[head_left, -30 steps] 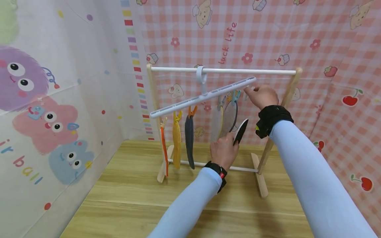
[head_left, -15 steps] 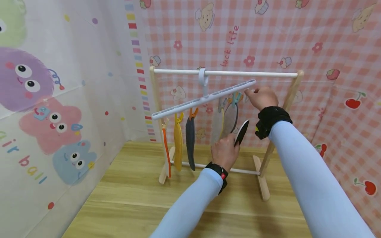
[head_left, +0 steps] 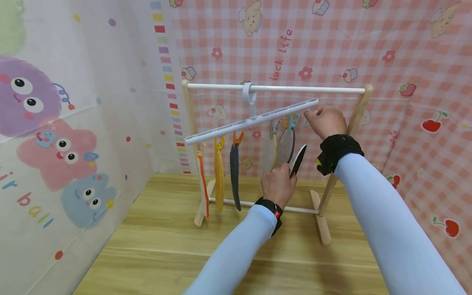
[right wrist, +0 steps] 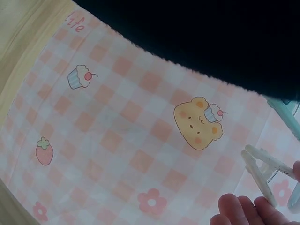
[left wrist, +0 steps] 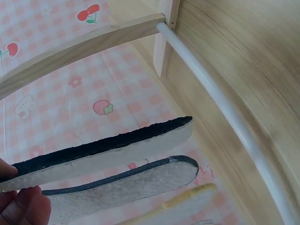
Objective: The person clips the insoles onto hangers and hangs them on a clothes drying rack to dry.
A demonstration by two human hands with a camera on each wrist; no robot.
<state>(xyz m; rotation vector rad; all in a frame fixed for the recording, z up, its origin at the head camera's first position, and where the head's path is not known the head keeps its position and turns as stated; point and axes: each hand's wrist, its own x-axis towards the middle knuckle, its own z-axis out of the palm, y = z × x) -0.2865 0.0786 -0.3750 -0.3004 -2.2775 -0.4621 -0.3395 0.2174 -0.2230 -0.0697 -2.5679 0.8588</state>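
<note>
My left hand (head_left: 279, 184) pinches a thin black-and-white insole (head_left: 298, 160) by its lower end, its other end pointing up and right. In the left wrist view the insole (left wrist: 108, 150) shows its dark face and white side. At the right end of the tilted light-blue hanger (head_left: 254, 119), my right hand (head_left: 326, 122) pinches a white clothespin (right wrist: 262, 173) between thumb and fingers. Behind the held insole hangs a grey insole with a dark edge (left wrist: 140, 183), and beside it a yellow-edged insole (left wrist: 173, 206).
The hanger hooks over the white rail (head_left: 313, 89) of a wooden rack (head_left: 355, 119). Clothespins on its left half hold an orange-edged insole (head_left: 203, 186), a yellow insole (head_left: 218, 180) and a dark grey insole (head_left: 234, 176). Below lies the wooden tabletop (head_left: 155, 241).
Both hands keep their holds in nearly the same places. The orange-edged insole has swung and turned slightly, and the head view has shifted a little.
</note>
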